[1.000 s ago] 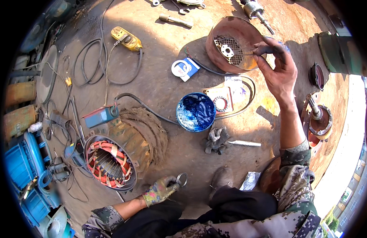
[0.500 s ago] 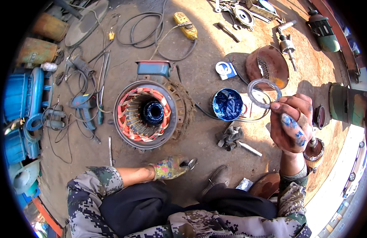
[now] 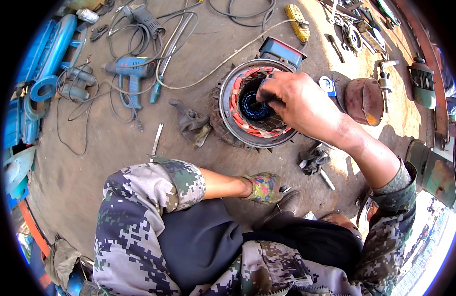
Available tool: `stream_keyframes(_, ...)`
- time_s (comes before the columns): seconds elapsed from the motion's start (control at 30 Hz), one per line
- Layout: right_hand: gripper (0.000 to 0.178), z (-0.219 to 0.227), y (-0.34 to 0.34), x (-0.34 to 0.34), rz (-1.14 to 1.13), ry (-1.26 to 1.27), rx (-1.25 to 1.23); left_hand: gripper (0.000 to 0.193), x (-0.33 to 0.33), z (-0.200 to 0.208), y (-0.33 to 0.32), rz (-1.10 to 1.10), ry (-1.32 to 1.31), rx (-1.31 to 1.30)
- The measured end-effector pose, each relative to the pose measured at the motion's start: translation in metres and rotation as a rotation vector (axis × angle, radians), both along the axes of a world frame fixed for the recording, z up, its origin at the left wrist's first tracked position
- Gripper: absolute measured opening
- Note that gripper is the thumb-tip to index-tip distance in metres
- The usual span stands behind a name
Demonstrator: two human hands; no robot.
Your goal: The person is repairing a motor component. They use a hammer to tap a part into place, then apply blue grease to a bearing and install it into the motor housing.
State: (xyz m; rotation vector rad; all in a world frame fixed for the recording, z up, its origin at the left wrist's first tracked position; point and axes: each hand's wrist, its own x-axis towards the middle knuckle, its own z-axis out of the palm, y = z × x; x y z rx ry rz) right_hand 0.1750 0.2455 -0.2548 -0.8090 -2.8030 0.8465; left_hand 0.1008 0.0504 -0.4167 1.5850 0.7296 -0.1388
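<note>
An electric motor stator (image 3: 253,143) stands on the floor ahead, its round opening ringed by red-wrapped windings (image 3: 234,101). Deep in its bore is a round part coated with dark blue grease (image 3: 255,109). My bare right hand (image 3: 294,101) reaches over the opening from the right, fingers curled down into it beside the greased part. Whatever those fingertips hold is hidden. Near my shoe, lower down, my left hand (image 3: 263,187) wears a patterned glove and is closed on a small shiny metal piece (image 3: 285,189), mostly covered by the fingers.
Left of the stator lie a grey glove (image 3: 192,124), a blue heat gun (image 3: 132,74) and tangled cords. A rusty metal cylinder (image 3: 363,101), a green motor (image 3: 422,84) and hand tools lie to the right. A dark rag (image 3: 314,159) is right of the stator.
My right hand has gone from the right, where it held up a flat metal ring, to the stator opening; the ring no longer shows. The view has shifted, and the blue grease tin is out of sight.
</note>
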Motion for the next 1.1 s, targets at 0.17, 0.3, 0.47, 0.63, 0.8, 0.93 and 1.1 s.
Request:
stream_keyframes(0.17,0.030,-0.028,-0.003,-0.023,0.050,-0.160,0.108,0.053,-0.014,0.008,-0.007,0.017,0.015,-0.036)
stream_keyframes(0.3,0.026,-0.028,-0.007,-0.022,0.041,-0.266,0.177,0.052,-0.012,0.013,0.001,-0.032,-0.015,-0.028)
stream_keyframes(0.47,0.023,-0.039,-0.008,-0.032,0.095,-0.220,0.207,0.051,-0.021,0.007,-0.006,-0.015,0.009,-0.011)
stream_keyframes(0.63,0.018,-0.031,-0.004,-0.024,0.118,-0.285,0.185,0.051,-0.010,0.005,-0.002,-0.039,0.003,-0.030)
stream_keyframes(0.8,0.013,-0.045,0.006,-0.030,0.227,-0.492,0.082,0.050,-0.017,0.005,-0.005,-0.043,0.047,-0.056)
stream_keyframes(0.93,0.016,-0.044,0.011,-0.034,0.255,-0.603,0.006,0.049,-0.018,0.006,-0.005,-0.036,0.022,-0.025)
stream_keyframes(1.1,0.019,-0.055,0.015,-0.044,0.331,-0.670,-0.055,0.048,-0.018,0.005,-0.005,-0.058,0.013,-0.061)
